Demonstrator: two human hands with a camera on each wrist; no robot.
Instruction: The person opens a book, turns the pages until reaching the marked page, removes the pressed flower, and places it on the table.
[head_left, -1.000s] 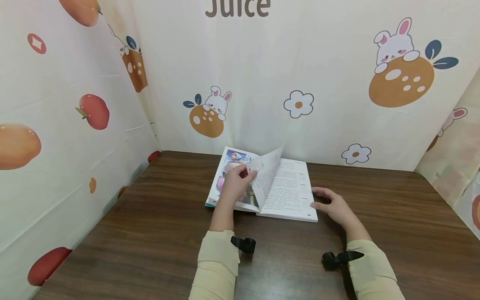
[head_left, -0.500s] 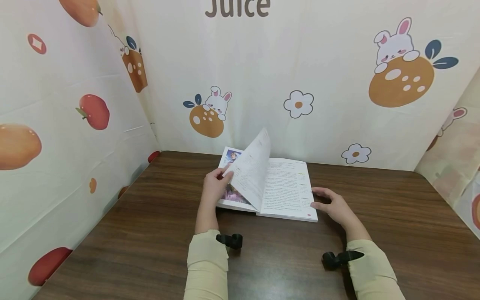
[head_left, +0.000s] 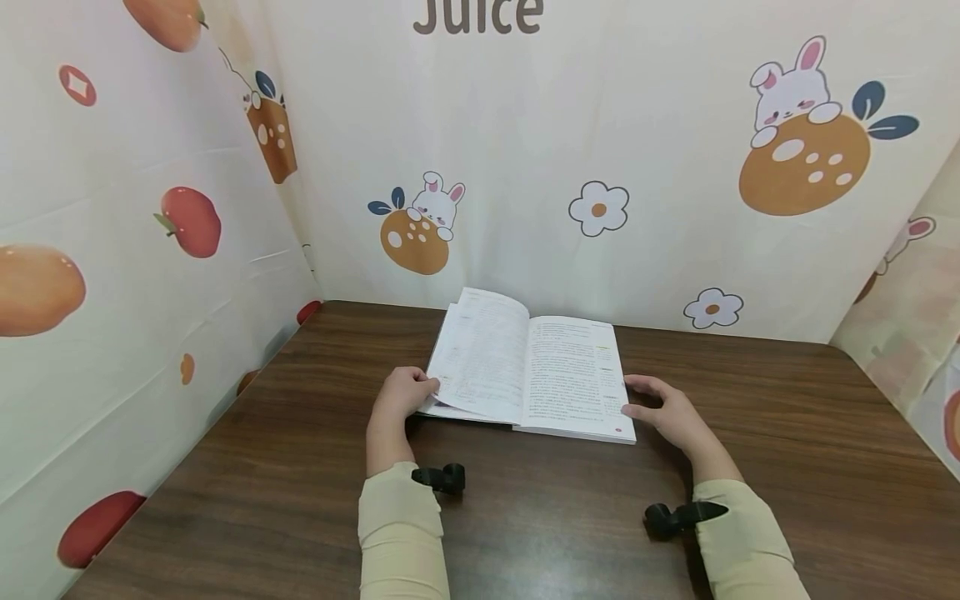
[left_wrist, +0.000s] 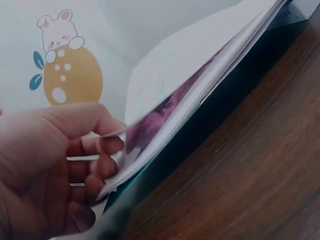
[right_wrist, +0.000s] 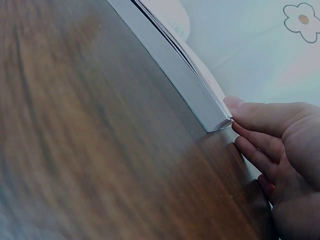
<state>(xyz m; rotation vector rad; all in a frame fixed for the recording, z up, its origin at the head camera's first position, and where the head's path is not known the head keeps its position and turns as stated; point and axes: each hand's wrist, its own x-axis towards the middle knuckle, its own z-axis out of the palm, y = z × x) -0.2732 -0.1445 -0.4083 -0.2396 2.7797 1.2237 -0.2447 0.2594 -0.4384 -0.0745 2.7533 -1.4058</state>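
On wood [head_left: 555, 525], an open printed book [head_left: 573, 379], left hand [head_left: 397, 396] pinching page [head_left: 483, 358], right hand [head_left: 671, 415] relaxed

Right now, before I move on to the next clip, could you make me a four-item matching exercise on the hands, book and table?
1. Left hand
2. Right hand
3. Book
4. Table

A. Dark brown
B. Pinches a page
C. Lies spread open
D. At the book's right edge

Pairs: 1-B, 2-D, 3-C, 4-A

One book [head_left: 573, 379], two hands [head_left: 396, 395] [head_left: 671, 414] (one left, one right), two sleeves [head_left: 402, 537] [head_left: 742, 533], two wrist cameras [head_left: 447, 478] [head_left: 662, 522], one table [head_left: 555, 517]
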